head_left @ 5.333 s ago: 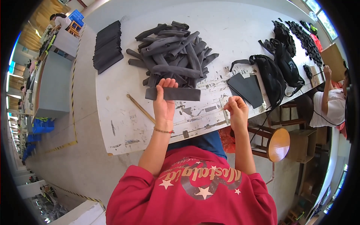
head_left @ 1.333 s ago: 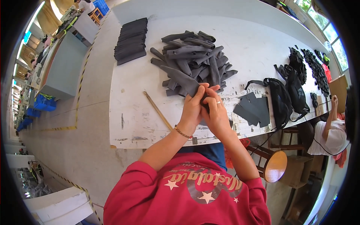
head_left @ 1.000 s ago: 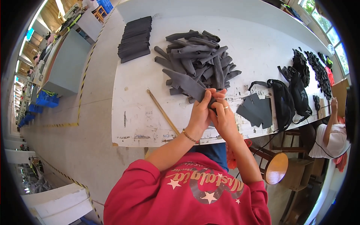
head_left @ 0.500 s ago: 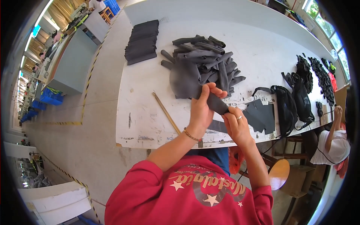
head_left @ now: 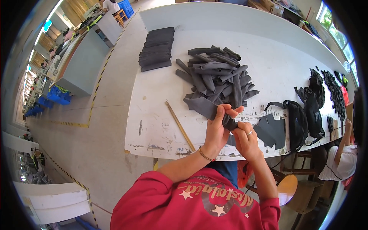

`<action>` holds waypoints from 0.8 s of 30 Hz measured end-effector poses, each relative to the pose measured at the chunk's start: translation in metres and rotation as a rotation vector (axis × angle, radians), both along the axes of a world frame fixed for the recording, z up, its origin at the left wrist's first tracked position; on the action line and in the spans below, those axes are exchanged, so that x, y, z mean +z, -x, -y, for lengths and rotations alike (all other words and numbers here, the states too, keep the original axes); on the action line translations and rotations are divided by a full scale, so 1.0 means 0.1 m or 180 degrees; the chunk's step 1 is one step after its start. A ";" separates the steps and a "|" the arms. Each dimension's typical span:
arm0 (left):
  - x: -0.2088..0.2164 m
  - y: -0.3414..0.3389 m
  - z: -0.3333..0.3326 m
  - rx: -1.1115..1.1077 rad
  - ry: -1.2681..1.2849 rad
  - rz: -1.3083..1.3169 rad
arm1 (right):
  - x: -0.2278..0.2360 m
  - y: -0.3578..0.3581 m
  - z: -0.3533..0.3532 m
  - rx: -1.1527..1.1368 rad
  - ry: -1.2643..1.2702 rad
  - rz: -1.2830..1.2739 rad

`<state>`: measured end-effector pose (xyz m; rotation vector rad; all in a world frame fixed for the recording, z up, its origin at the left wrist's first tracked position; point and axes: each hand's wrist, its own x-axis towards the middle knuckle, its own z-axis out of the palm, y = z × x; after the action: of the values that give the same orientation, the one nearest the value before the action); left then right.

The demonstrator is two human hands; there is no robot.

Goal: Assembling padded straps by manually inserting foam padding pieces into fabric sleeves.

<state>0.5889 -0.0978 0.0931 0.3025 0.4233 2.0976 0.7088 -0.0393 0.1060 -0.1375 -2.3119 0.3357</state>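
Both my hands grip one dark grey fabric piece above the table's front part. My left hand pinches it at the middle, thumb on top, some fingers lifted. My right hand, with a ring on one finger, holds its near right end, where the cloth is bunched between the two hands. The piece's wide end points left toward a heap of rolled grey fabric pieces just beyond. A neat stack of flat dark pieces lies at the far left. Flat dark pieces lie right of my right hand.
A wooden stick lies left of my hands on the white table. Black bags and dark bundles sit to the right. Another person in a white shirt is at the far right. A round stool stands beside me.
The fabric piece has gone from a broad, stretched-out shape to a narrower one, crumpled between my hands. The whole view has shifted slightly, so the table appears lower and farther right.
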 end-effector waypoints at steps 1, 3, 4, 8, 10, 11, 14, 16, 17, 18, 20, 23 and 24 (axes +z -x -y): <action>0.00 0.00 0.01 0.0013 -0.0007 -0.0001 | 0.01 0.01 0.01 0.0009 0.0027 0.0028; 0.00 -0.01 0.02 -0.0041 0.0017 0.0052 | 0.01 0.03 0.02 0.0016 0.0031 0.0024; 0.00 -0.01 0.02 -0.0034 0.0011 0.0063 | 0.01 0.04 0.02 0.0001 0.0043 0.0035; 0.00 -0.04 0.05 -0.0128 0.0068 0.0190 | 0.01 0.08 0.04 0.0050 0.0061 0.0059; 0.00 -0.05 0.06 -0.0133 0.0075 0.0210 | 0.01 0.09 0.05 0.0005 0.0055 0.0090; -0.01 -0.06 0.06 -0.0140 0.0062 0.0222 | 0.01 0.10 0.06 0.0014 0.0048 0.0090; -0.02 -0.08 0.06 -0.0160 0.0049 0.0259 | -0.01 0.12 0.07 0.0003 -0.0005 0.0040; -0.04 -0.08 0.06 -0.0174 0.0051 0.0283 | -0.02 0.14 0.07 -0.0021 -0.0037 -0.0037; -0.06 -0.07 0.06 -0.0191 0.0056 0.0302 | -0.02 0.14 0.07 -0.0026 -0.0041 -0.0034; -0.07 -0.07 0.05 -0.0211 0.0063 0.0323 | -0.02 0.14 0.07 -0.0031 0.0028 0.0053; -0.09 -0.02 0.04 -0.0265 0.0125 0.0361 | -0.02 0.12 0.09 -0.0073 0.0088 0.0150; -0.15 0.08 0.00 -0.0331 0.0135 0.0264 | -0.11 0.20 0.20 -0.0485 0.1426 0.0190; -0.14 0.09 -0.01 -0.0227 0.0196 0.0078 | -0.13 0.28 0.24 -0.0533 0.2123 -0.0171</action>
<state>0.5795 -0.0965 0.0793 0.2520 0.4551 2.0128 0.6803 -0.0632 0.0925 -0.6363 -2.0341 0.9968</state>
